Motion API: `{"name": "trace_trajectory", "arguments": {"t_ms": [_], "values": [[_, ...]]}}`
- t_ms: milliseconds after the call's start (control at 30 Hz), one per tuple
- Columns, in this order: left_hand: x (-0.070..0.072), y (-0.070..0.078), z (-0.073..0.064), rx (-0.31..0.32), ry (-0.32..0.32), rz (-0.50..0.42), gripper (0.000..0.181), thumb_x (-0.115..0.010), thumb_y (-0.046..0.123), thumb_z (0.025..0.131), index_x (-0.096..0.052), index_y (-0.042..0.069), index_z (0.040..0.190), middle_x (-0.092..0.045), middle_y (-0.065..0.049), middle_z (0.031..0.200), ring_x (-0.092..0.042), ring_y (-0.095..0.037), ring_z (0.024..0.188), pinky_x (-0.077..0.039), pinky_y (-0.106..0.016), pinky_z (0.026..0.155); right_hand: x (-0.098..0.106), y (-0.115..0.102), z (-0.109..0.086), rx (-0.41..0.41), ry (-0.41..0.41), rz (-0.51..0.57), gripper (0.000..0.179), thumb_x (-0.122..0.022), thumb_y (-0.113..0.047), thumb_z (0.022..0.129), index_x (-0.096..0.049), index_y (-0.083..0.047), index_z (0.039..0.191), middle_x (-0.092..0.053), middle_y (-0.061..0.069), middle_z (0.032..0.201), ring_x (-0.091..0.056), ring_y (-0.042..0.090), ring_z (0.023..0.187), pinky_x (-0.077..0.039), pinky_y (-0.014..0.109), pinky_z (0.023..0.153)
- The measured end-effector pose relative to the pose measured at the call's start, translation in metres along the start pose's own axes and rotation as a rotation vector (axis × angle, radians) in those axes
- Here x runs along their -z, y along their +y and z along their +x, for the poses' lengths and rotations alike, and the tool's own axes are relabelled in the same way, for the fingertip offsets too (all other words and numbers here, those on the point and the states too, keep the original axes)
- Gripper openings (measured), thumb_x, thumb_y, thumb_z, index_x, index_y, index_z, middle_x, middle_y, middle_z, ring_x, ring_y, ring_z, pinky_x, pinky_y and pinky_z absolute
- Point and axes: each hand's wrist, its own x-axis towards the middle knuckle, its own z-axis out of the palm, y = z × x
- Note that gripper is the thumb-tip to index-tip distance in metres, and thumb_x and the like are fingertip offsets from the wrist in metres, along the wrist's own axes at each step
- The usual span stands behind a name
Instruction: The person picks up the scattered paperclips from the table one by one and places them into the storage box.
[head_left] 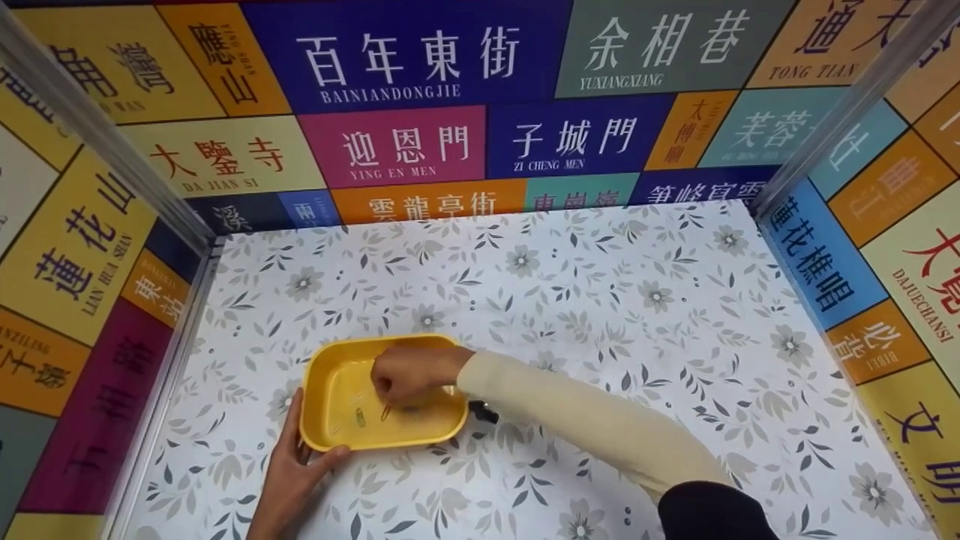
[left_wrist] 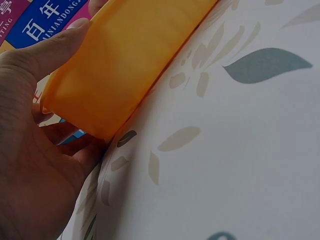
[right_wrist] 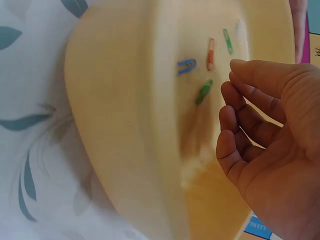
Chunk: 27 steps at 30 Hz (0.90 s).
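A yellow plastic tub [head_left: 322,360] sits on the patterned tabletop, its left end held by my left hand [head_left: 300,469]. In the left wrist view the thumb lies at the rim and the other fingers reach beneath the wall. My right hand [head_left: 416,375] is inside the tub, fingers curled and thumb near the index fingertip; no object shows between them in the right wrist view. Close to those fingertips are a green paper clip [right_wrist: 204,92], slightly blurred, an orange-red paper clip [right_wrist: 210,54], a blue paper clip [right_wrist: 186,66] and another green one.
White cloth with grey flowers covers the table [head_left: 600,300]. Panels with large printed characters [head_left: 420,142] stand behind it and along both sides. A small black object [head_left: 484,411] shows under the right wrist, beside the tub. The right arm wears a cream sleeve [head_left: 592,420].
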Motion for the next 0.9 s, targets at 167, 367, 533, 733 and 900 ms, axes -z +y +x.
{"name": "trace_trajectory", "arguments": {"t_ms": [167, 367, 533, 733, 900], "values": [[-0.001, 0.0, -0.001, -0.037, -0.003, -0.004, 0.125, -0.092, 0.023, 0.093, -0.002, 0.032, 0.179, -0.004, 0.009, 0.184, -0.016, -0.02, 0.168, -0.026, -0.01, 0.124, 0.013, 0.0, -0.007, 0.053, 0.039, -0.004, 0.009, -0.074, -0.009, 0.102, -0.083, -0.007, 0.104, -0.074, -0.004, 0.09, -0.064, 0.011, 0.077, -0.053, 0.02, 0.071], [-0.001, 0.0, 0.0, -0.022, 0.007, -0.009, 0.126, -0.093, 0.022, 0.092, -0.002, 0.033, 0.179, -0.003, 0.012, 0.184, -0.015, -0.018, 0.168, -0.023, -0.013, 0.128, 0.025, -0.001, -0.022, 0.105, 0.09, 0.017, 0.009, -0.08, -0.011, 0.101, -0.084, -0.003, 0.104, -0.078, -0.002, 0.093, -0.064, 0.011, 0.077, -0.054, 0.018, 0.07], [-0.001, 0.001, 0.001, 0.009, 0.013, 0.008, 0.128, -0.094, 0.024, 0.091, -0.001, 0.035, 0.178, -0.001, 0.014, 0.183, -0.011, -0.016, 0.169, -0.019, -0.019, 0.132, 0.034, 0.004, -0.038, 0.106, 0.129, 0.018, 0.012, -0.079, -0.013, 0.102, -0.084, -0.003, 0.108, -0.08, 0.0, 0.1, -0.066, 0.011, 0.086, -0.056, 0.019, 0.08], [0.0, 0.001, 0.001, 0.032, 0.014, 0.027, 0.129, -0.094, 0.027, 0.09, 0.0, 0.037, 0.178, 0.001, 0.014, 0.183, -0.009, -0.017, 0.169, -0.016, -0.028, 0.135, 0.041, 0.013, -0.06, 0.088, 0.201, 0.066, 0.012, -0.079, -0.011, 0.101, -0.084, -0.004, 0.109, -0.078, 0.002, 0.106, -0.066, 0.016, 0.095, -0.057, 0.024, 0.089], [0.0, 0.001, 0.001, 0.057, 0.014, 0.032, 0.13, -0.095, 0.03, 0.09, 0.001, 0.039, 0.177, 0.003, 0.016, 0.183, -0.008, -0.017, 0.17, -0.014, -0.036, 0.137, 0.04, 0.024, -0.077, 0.109, 0.263, 0.089, 0.013, -0.078, -0.009, 0.1, -0.083, -0.001, 0.108, -0.076, 0.006, 0.105, -0.069, 0.022, 0.099, -0.061, 0.034, 0.094]]}}
